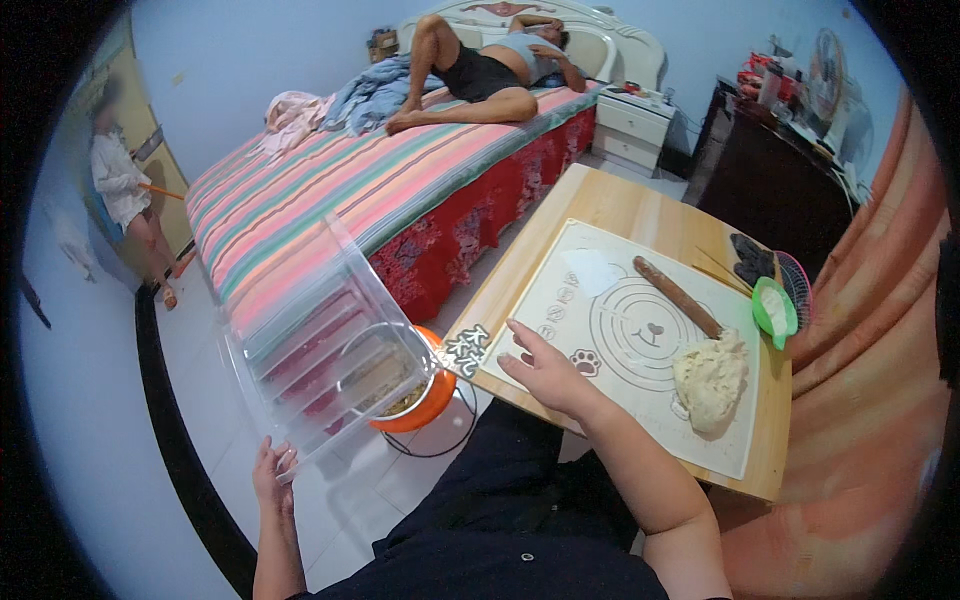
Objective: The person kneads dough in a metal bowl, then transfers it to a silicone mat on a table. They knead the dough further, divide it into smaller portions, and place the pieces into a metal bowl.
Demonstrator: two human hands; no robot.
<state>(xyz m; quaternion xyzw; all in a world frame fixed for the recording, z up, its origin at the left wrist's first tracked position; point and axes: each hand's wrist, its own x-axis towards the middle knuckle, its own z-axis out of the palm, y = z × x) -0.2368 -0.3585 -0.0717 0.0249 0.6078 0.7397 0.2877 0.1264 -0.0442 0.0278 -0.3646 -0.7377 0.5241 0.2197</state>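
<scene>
My left hand (272, 478) has its fingers closed on the near corner of a clear, ribbed plastic tray (300, 378), which is held tilted beside the bed. Through the tray shows part of an orange bucket (432, 402) with brownish contents I cannot make out. Over the left edge of a white printed mat (535, 310) is my right hand (550, 372), fingers apart and nothing in them. A lump of pale dough (712, 382) lies on the mat's right side. Touching or nearly touching it is a brown wooden rolling pin (676, 295).
The mat lies on a wooden table (590, 200). A green bowl of white powder (764, 325), a pink basket (800, 285) and a dark bundle (752, 262) are at its right edge. Behind, someone lies on a striped bed (300, 200); another person (122, 185) stands at left.
</scene>
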